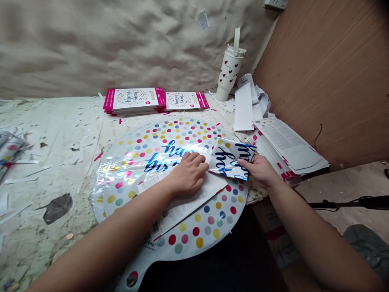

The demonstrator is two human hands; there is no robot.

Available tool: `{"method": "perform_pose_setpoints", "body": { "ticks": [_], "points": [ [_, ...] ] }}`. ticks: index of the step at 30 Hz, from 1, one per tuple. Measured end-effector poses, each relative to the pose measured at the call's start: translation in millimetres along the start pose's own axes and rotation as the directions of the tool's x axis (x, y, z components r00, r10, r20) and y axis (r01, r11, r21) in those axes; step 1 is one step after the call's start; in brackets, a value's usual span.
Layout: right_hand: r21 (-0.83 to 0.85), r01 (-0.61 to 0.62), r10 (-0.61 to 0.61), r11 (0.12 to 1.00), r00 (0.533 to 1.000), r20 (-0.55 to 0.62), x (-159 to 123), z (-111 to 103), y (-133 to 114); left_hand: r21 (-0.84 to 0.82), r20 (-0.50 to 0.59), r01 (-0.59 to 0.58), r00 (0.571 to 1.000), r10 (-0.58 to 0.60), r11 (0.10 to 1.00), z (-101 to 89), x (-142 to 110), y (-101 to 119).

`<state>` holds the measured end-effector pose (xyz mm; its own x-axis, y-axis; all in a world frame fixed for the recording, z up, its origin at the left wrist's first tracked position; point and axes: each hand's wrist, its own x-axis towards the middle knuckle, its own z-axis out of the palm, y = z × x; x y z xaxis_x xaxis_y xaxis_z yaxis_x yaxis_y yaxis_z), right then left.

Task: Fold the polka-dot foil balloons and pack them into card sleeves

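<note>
A round foil balloon [158, 154] with coloured dots and blue lettering lies flat on the table's front edge. On it rests a white printed card [182, 205]. My left hand [188, 174] presses down on the card, fingers together and curled. A folded piece of balloon foil [226, 156] with blue script sits at the card's right end. My right hand [259, 169] pinches the folded foil's lower right corner.
Two stacks of pink-edged packaged cards [133, 100] lie at the back. A white tumbler [229, 71] with hearts stands by a wooden board [328, 73]. White sheets [288, 144] pile at the right. Paper scraps [27, 162] litter the worn table's left side.
</note>
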<state>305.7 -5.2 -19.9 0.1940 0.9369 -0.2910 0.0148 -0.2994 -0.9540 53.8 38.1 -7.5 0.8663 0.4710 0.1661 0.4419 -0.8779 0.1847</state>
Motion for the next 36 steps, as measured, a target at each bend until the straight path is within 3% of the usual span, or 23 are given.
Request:
{"method": "perform_pose_setpoints", "body": {
  "ticks": [4, 9, 12, 18, 22, 28, 33, 36],
  "points": [
    [-0.056, -0.049, 0.058, 0.997, 0.983, 0.174, -6, 1, -10, -0.013, -0.003, -0.072, 0.997, 0.072, 0.997, -4.1, 0, 0],
    [-0.124, -0.221, 0.254, 0.967, 0.845, 0.470, 4, -4, -24, 0.017, -0.057, -0.142, 0.988, 0.143, 0.990, -8.3, -1, 6],
    [-0.129, -0.258, 0.286, 0.958, 0.795, 0.535, 13, -2, -29, 0.015, -0.019, -0.188, 0.982, 0.188, 0.982, -10.5, 0, 10],
    [-0.271, -0.200, 0.323, 0.942, 0.763, 0.560, 19, 2, -41, 0.015, 0.036, -0.202, 0.979, 0.202, 0.979, -14.7, 0, 16],
    [-0.268, -0.242, 0.352, 0.932, 0.774, 0.526, 20, 8, -43, 0.018, 0.045, -0.193, 0.980, 0.192, 0.981, -15.2, -1, 18],
    [-0.185, -0.165, 0.228, 0.969, 0.890, 0.396, 19, 19, -44, 0.018, 0.033, -0.122, 0.992, 0.122, 0.992, -16.6, -1, 19],
    [-0.238, -0.112, 0.211, 0.965, 0.870, 0.446, 15, 31, -58, 0.004, 0.047, -0.108, 0.993, 0.108, 0.994, -23.4, 1, 22],
    [-0.281, -0.090, 0.200, 0.955, 0.899, 0.389, 16, 38, -67, 0.034, 0.033, -0.082, 0.996, 0.080, 0.996, -28.1, 2, 21]
  ]
}}
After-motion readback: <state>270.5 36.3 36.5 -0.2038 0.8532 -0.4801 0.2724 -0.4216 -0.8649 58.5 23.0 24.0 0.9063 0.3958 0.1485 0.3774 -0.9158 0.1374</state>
